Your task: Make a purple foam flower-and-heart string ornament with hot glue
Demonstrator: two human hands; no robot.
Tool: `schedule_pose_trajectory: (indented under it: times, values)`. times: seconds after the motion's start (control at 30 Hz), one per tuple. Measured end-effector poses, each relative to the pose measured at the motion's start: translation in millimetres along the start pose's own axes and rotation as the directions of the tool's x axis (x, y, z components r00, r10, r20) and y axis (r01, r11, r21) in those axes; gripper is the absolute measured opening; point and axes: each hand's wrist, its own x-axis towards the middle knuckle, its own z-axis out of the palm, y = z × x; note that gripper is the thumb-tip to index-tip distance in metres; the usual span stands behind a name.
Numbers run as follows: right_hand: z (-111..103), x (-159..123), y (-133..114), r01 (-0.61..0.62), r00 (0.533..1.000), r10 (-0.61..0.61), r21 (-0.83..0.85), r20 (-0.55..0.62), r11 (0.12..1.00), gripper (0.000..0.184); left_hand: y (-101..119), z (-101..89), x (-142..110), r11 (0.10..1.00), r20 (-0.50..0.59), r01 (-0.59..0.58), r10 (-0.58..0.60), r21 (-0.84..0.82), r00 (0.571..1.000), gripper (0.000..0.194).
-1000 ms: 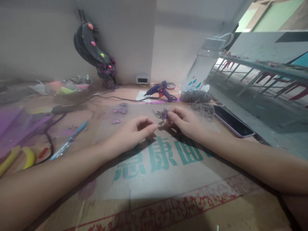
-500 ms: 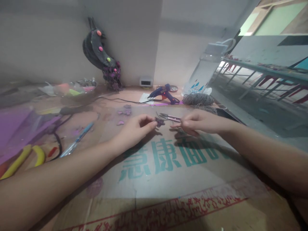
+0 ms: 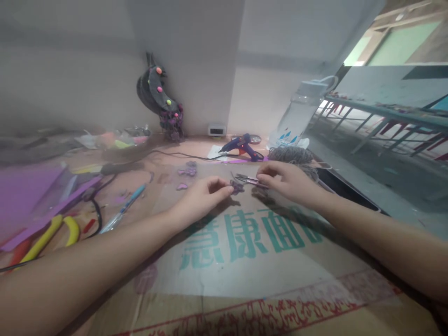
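Purple flower (image 3: 238,187): small and crinkled, just above the printed sheet (image 3: 245,280) at the middle of the workspace, a thin grey strand rising beside it; its finer detail is too small to make out.
Handling: it looks light and soft, probably easily crushed or bent and not slippery; the outer edge seems the best place for a light pinch, fingertips clear of the blades.
Left hand (image 3: 206,196): thumb and forefinger pinch the flower by its near-left edge, the other fingers curled behind.
Snips (image 3: 252,181): slim and metallic, pointing left, tips close by the flower and seemingly a little parted; whether they touch it cannot be told.
Right hand (image 3: 285,181): thumb and fingers grasp the snips toward the handle end; the exact finger placement is partly hidden.
Loose purple pieces (image 3: 189,171): lying on the sheet beyond the left hand.
Glue gun (image 3: 241,145): blue, on its side beyond the flower, a small red light showing.
Grey yarn (image 3: 290,155): a loose bundle behind the right hand, in front of a clear bottle (image 3: 297,114).
Moon ornament (image 3: 150,93): dark, dotted with bright balls, leaning against the wall at the back.
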Motion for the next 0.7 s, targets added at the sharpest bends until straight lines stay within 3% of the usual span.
schedule_pose_trajectory:
  times: [0.07, 0.17, 0.37, 0.47, 0.53, 0.63, 0.7]
  values:
    - [7.5, 6.5, 19.0, 0.043, 0.997, -0.054, -0.189, -0.055, 0.981, 0.023, -2.1, 0.1, 0.9, 1.0, 0.003, -0.013, 0.012, 0.006, 1.0, 0.03]
    - [16.1, 11.9, 41.7, 0.194, 0.981, -0.193, -0.302, 0.032, 0.933, 0.027, -5.9, 0.1, 2.5, 0.999, 0.016, -0.039, 0.039, 0.006, 0.999, 0.031]
    - [16.7, 9.0, 35.4, 0.29, 0.957, -0.264, -0.439, 0.119, 0.85, 0.032, -7.0, 0.5, 2.1, 0.999, 0.032, -0.051, 0.051, -0.011, 0.998, 0.034]
    - [16.4, 6.8, 29.3, 0.251, 0.967, -0.241, -0.484, 0.084, 0.838, 0.032, -6.4, 0.7, 1.4, 0.999, 0.045, -0.044, 0.046, -0.027, 0.998, 0.034]
    - [16.7, 6.0, 29.2, 0.161, 0.984, -0.178, -0.458, 0.007, 0.874, 0.028, -5.5, 0.6, 1.1, 0.999, 0.041, -0.045, 0.046, -0.024, 0.998, 0.034]
    - [16.5, 6.2, 30.8, 0.01, 0.991, -0.055, -0.336, -0.123, 0.942, 0.025, -3.1, 0.7, 0.7, 0.999, 0.038, -0.04, 0.041, -0.033, 0.998, 0.033]
    - [14.9, 6.5, 28.8, -0.021, 0.975, -0.033, -0.237, -0.22, 0.971, 0.026, -1.4, 0.7, 0.9, 0.998, 0.045, -0.015, 0.017, -0.054, 0.999, 0.031]
